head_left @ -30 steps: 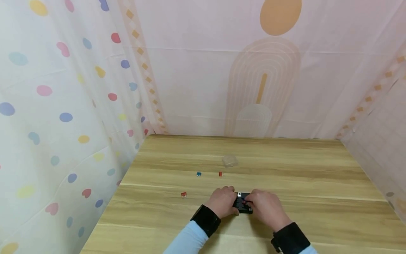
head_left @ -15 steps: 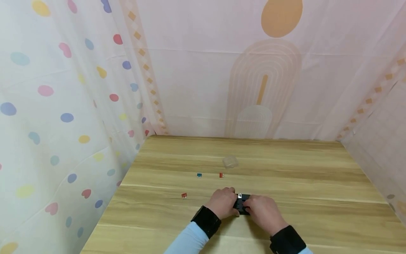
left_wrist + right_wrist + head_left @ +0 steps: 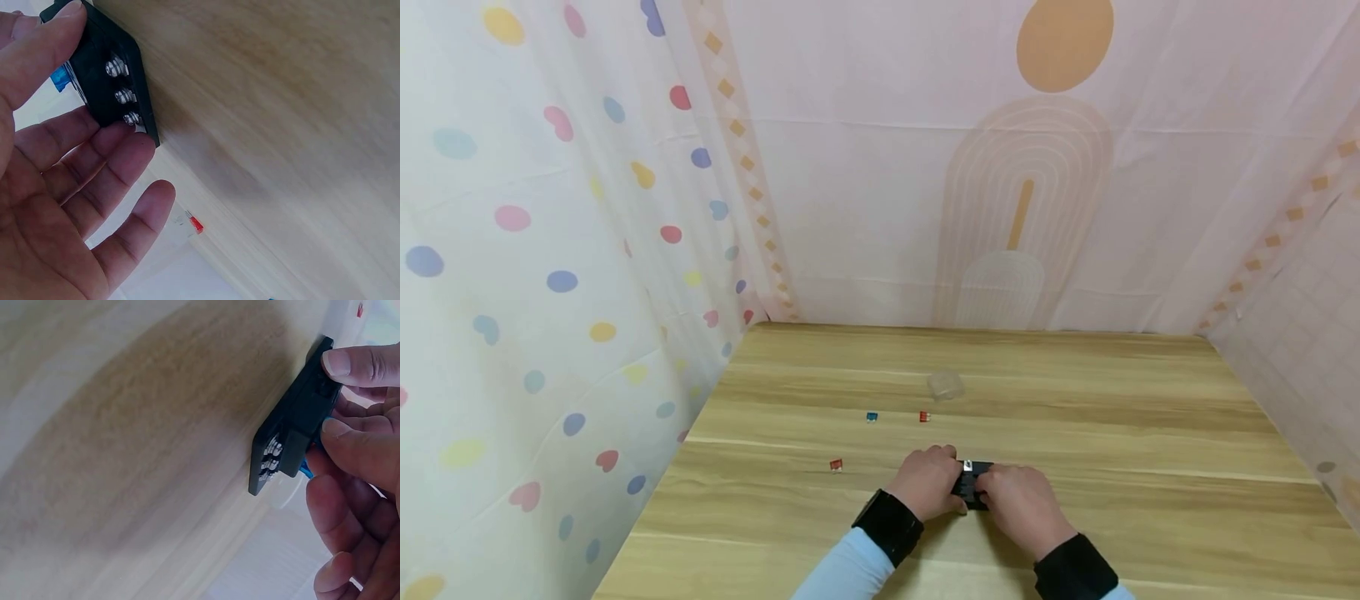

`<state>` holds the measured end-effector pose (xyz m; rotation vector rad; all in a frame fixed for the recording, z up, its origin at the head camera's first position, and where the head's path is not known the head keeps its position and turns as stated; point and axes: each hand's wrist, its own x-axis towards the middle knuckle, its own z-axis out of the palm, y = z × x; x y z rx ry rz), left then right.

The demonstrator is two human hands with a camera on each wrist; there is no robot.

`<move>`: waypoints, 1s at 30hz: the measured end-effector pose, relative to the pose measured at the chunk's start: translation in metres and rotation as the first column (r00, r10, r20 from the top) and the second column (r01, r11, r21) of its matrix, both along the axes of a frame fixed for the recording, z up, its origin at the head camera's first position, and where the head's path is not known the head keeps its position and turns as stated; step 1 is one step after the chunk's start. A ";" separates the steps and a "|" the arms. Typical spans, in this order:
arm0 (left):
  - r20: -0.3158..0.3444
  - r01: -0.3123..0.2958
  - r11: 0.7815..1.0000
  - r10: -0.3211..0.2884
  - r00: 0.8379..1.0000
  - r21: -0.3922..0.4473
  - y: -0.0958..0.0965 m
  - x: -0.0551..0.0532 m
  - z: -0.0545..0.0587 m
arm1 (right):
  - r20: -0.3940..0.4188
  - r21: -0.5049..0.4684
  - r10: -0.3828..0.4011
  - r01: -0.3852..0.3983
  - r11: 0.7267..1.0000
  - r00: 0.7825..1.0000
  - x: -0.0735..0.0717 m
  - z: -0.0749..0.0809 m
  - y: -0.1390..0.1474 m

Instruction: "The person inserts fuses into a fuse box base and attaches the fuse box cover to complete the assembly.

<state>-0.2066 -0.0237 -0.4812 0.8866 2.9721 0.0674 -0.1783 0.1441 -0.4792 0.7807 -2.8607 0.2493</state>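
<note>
My left hand point(image 3: 925, 482) grips a black fuse block point(image 3: 967, 493) by its left end, thumb near and fingers far. In the left wrist view, silver screw terminals point(image 3: 125, 95) line the block's edge. Bent over the block, my right hand point(image 3: 1022, 504) pinches a small red blade fuse point(image 3: 313, 445) at its top, mostly hidden by thumb and fingertips. Whether this fuse is fully seated cannot be seen. A blue fuse point(image 3: 305, 469) shows on the block just beside those fingers. The other thumb in the right wrist view presses the block's far end.
Beyond the hands lie a loose blue fuse point(image 3: 872, 417) and a red fuse point(image 3: 924, 417). Another red fuse point(image 3: 837, 466) lies left of the left hand. A clear plastic piece point(image 3: 945, 384) sits farther back on the wooden table point(image 3: 1075, 392).
My right hand has shifted slightly left over the block, and the red fuse, glimpsed earlier in the head view, is now covered there. The left hand keeps its grip. The head view has tilted slightly.
</note>
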 end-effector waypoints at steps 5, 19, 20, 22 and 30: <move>0.006 -0.002 1.000 0.002 1.000 -0.002 0.000 0.001 0.000 | -0.010 0.013 0.002 -0.002 1.000 1.000 0.002 0.002 -0.001; 0.017 -0.004 1.000 0.004 1.000 -0.024 0.001 0.001 0.004 | -0.029 0.021 0.019 -0.018 1.000 0.999 0.000 0.003 -0.001; 0.019 -0.005 1.000 0.006 1.000 -0.025 0.001 0.001 0.004 | -0.028 0.026 0.025 -0.024 0.999 0.999 0.000 0.003 -0.001; 0.022 -0.008 1.000 0.009 1.000 -0.027 0.001 0.000 0.004 | -0.033 0.036 0.040 -0.039 0.999 0.999 -0.001 0.003 -0.001; 0.024 -0.009 1.000 0.009 1.000 -0.022 0.001 0.001 0.005 | -0.059 0.068 0.074 -0.070 0.995 0.996 -0.004 0.005 -0.002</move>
